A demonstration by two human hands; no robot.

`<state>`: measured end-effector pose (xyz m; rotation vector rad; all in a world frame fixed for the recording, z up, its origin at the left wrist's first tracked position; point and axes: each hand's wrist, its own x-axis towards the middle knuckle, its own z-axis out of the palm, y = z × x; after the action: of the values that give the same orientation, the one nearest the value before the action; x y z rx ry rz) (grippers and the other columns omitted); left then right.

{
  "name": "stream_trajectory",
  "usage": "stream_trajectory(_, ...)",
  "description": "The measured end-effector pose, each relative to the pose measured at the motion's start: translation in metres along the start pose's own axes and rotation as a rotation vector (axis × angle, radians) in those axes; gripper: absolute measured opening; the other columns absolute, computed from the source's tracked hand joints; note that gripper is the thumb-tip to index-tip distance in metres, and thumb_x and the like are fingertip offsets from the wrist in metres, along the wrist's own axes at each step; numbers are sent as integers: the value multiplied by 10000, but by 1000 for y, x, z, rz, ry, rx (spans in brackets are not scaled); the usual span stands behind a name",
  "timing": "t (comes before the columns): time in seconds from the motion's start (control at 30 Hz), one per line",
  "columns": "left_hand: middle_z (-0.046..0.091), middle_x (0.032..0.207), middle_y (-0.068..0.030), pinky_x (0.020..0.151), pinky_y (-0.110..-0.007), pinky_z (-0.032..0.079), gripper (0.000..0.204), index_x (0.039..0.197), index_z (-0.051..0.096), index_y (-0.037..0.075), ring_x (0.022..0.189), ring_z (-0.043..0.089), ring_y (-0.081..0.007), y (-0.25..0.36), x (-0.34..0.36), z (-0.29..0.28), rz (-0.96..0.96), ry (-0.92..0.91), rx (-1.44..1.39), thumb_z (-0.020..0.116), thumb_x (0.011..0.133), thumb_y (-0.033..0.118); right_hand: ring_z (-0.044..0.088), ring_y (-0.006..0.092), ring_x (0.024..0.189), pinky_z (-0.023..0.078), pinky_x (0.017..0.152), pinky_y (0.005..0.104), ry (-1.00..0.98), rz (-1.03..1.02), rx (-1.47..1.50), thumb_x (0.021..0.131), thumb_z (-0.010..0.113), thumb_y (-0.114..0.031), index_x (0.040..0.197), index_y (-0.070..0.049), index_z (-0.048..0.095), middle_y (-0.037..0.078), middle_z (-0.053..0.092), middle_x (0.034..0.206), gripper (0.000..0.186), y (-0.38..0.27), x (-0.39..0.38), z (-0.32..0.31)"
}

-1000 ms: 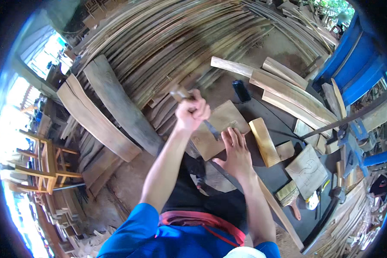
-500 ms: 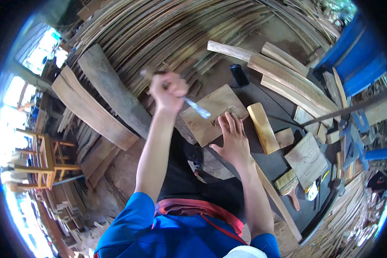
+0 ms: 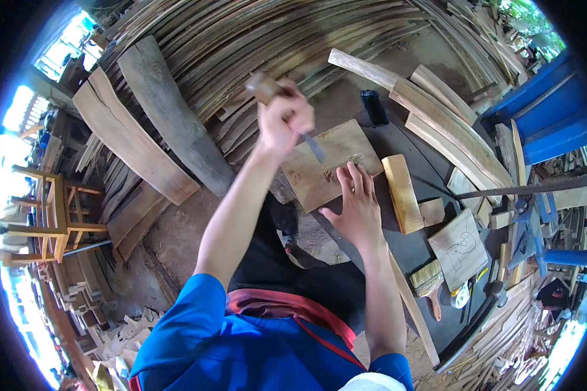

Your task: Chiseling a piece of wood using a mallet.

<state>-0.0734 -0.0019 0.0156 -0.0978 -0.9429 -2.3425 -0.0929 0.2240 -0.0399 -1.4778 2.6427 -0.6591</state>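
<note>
My left hand (image 3: 284, 118), slightly blurred, is closed around a chisel (image 3: 262, 87) with a wooden handle. Its metal blade angles down over a square wooden board (image 3: 313, 180) that carries small carved marks and shavings. My right hand (image 3: 356, 203) lies spread on the lower right of that board, fingertips near the marks, thumb out toward the near edge. A yellowish wooden block (image 3: 401, 192) lies right of the board, beside a small square offcut (image 3: 432, 214).
The dark work surface (image 3: 437, 322) also bears a sketched board (image 3: 454, 249), a brush (image 3: 426, 281), a tape measure (image 3: 461, 296), a black object (image 3: 374, 108) and long planks (image 3: 450, 137). A wooden chair (image 3: 51, 215) and leaning planks (image 3: 134, 137) stand left; blue panels (image 3: 544, 114) right.
My left hand with the chisel swung up and left from over the board, then back slightly rightward. My right hand remains spread on the board. The view has shifted slightly.
</note>
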Motion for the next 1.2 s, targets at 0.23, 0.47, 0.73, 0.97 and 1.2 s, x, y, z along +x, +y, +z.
stream_trajectory(0.23,631,636,-67,482,-284,445,108,843,632,-1,500,578,-168,44,15,-63,325,371,1025,681,831,94,328,373,1380,284,1150,499,-18,8,55,756,777,-328,1398,-52,416,165,371,1460,787,4,7,-7)
stream_trajectory(0.47,464,587,-23,410,-274,283,182,968,460,50,442,393,-113,49,-18,-25,117,164,698,544,817,-9,290,369,1400,255,1164,508,6,-24,3,711,782,-432,1415,-35,393,182,325,1491,897,3,6,4)
stream_trajectory(0.73,632,836,-71,733,-337,476,224,763,651,66,811,601,-192,-7,-52,64,52,-514,895,786,794,243,335,362,1377,272,1156,439,-104,122,337,743,774,-449,1406,-39,383,184,354,1476,872,-13,11,-39)
stream_trajectory(0.97,475,1367,-126,1060,-476,331,741,1187,553,59,1280,420,-326,22,-55,70,192,-703,1378,821,656,499,669,358,627,538,572,430,118,-30,425,781,733,-354,819,-103,647,127,655,643,268,-23,14,-61)
stream_trajectory(1.2,367,1467,-230,1134,-474,282,1185,1446,323,-23,1362,345,-390,12,-118,-45,-64,-187,1656,777,611,684,666,311,622,530,594,410,67,-6,128,802,723,-427,716,-129,653,102,647,627,319,-45,26,-84)
